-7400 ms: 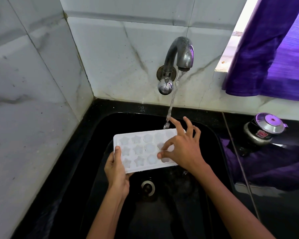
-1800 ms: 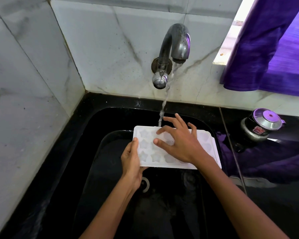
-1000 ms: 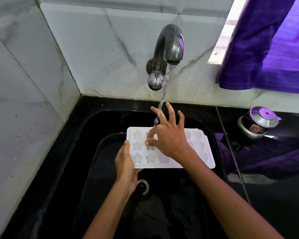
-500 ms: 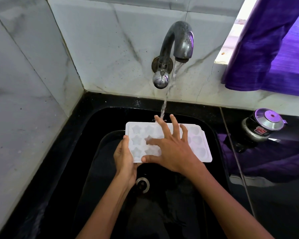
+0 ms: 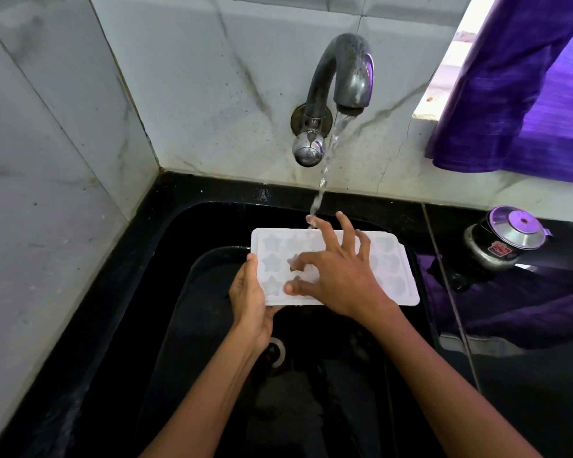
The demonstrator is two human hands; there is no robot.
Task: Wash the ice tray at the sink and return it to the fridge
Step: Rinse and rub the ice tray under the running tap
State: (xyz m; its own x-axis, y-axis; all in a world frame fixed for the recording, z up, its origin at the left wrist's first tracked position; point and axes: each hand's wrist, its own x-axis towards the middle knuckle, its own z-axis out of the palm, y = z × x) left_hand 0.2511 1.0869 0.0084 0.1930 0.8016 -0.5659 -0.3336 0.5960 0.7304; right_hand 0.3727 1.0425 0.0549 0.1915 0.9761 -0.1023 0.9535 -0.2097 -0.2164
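Note:
A white ice tray [image 5: 391, 269] with star-shaped and round moulds lies roughly level over the black sink [image 5: 176, 246]. My left hand [image 5: 250, 302] grips its left end, thumb on the rim. My right hand [image 5: 338, 276] lies spread on top of the tray, fingertips in the moulds. Water from the metal tap [image 5: 341, 81] falls onto the tip of one of the raised fingers at the tray's far edge.
The drain [image 5: 277, 352] sits below my left wrist. White marble tiles close in the left and back. A small steel-lidded pot [image 5: 503, 239] stands on the black counter at right, under a purple curtain [image 5: 523, 94].
Since half a second ago my right hand has spread its fingers more and slid slightly over the tray. The tray and my left hand stay almost where they were under the running water.

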